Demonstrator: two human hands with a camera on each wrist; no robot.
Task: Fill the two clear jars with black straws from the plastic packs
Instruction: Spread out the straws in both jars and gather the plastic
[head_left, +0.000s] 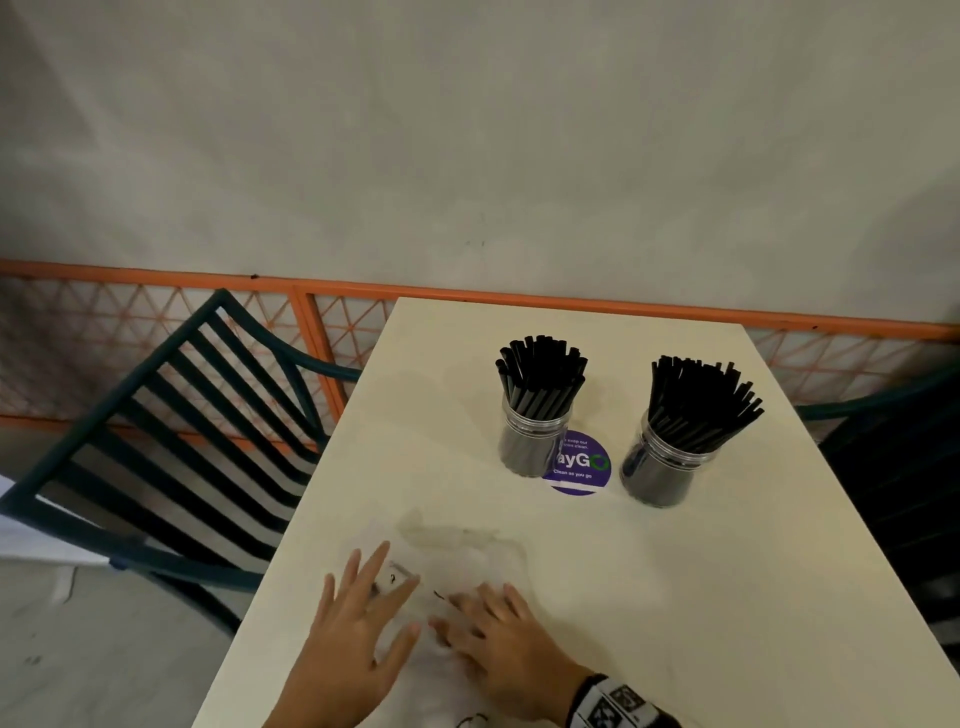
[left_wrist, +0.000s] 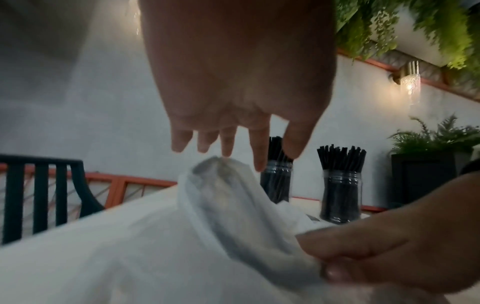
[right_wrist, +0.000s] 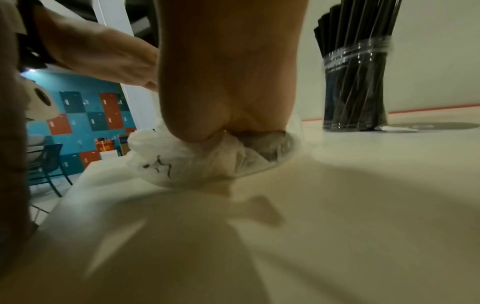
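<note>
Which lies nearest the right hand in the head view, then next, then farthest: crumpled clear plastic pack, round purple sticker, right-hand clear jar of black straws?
1. Crumpled clear plastic pack: under the right hand.
2. Round purple sticker: between the jars.
3. Right-hand clear jar of black straws: farthest, to the right.

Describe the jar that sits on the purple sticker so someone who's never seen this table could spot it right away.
Look at the far end of the cream table, where two clear jars of black straws stand side by side. Take the left jar. Unlike the right jar, it overlaps the round purple sticker.
</note>
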